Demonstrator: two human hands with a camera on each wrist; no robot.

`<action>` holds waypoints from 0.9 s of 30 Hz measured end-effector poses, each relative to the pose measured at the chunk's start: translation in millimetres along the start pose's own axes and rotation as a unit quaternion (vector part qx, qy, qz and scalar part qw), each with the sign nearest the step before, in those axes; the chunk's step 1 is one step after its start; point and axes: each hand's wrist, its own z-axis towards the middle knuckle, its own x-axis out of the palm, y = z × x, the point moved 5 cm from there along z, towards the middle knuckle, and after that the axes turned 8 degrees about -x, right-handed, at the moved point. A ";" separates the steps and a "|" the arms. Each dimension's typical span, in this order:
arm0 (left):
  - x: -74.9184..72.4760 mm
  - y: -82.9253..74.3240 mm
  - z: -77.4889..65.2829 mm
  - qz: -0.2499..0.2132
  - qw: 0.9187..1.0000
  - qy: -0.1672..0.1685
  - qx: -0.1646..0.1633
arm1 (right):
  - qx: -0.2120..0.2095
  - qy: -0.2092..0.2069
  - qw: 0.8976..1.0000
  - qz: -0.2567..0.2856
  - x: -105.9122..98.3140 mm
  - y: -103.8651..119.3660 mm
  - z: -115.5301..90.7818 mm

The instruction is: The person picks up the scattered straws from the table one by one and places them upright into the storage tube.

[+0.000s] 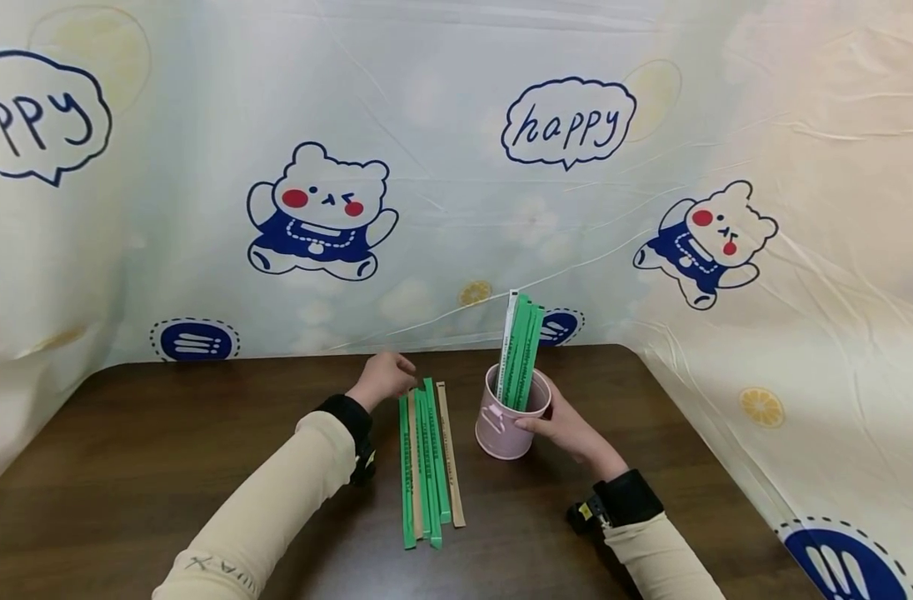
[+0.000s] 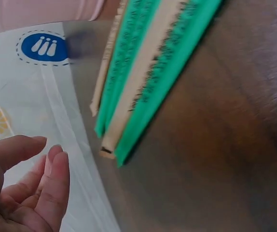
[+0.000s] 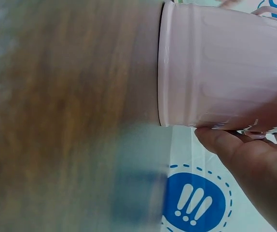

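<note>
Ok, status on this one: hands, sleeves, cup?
Left hand open at the far end of the flat sleeved chopsticks, holding none. Right hand grips pink cup, green sleeves upright inside. Nothing between them.

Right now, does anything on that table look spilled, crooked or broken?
Nothing stands out. The pink cup stands upright with wrapped sticks in it, steadied by the right hand. More sticks lie in a tidy row beside the left hand.

Makeshift home setup, cartoon-bear backdrop (image 1: 456,167), wood table (image 1: 164,450)
</note>
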 end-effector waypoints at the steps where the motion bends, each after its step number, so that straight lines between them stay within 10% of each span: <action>1: 1.7 3.1 -1.0 0.001 1.000 0.003 -0.004 | 0.002 0.000 1.000 -0.001 0.1 0.1 -0.2; 27: 26.2 31.2 -2.6 0.045 0.997 -0.055 -0.034 | -0.013 0.001 1.000 0.009 0.4 0.0 0.4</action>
